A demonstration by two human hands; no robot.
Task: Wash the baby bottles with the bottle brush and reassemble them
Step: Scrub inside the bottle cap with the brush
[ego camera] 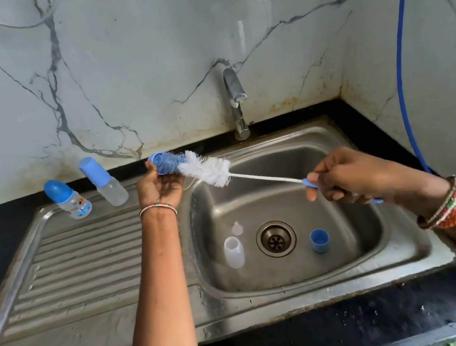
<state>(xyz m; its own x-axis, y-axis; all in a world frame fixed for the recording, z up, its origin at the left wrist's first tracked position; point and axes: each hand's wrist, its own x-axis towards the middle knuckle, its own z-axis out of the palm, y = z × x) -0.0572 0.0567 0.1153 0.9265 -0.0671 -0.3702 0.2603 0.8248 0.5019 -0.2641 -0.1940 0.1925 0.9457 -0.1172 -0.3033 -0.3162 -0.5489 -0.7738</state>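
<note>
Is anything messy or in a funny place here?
Not really. The bottle body, teat and blue collar sit loose in the sink, taken apart for washing. Brownish stains mark the wall beside the tap.

Bottle brush: white bristles, blue handle, lying slanted across frame centre, its tip sitting inside the blue cap.
Capped bottles: two standing at left, blue-topped.
Open bottle: standing clear, lower centre.
Blue cup: resting right of it.
Teat: sitting above the open bottle.
</note>
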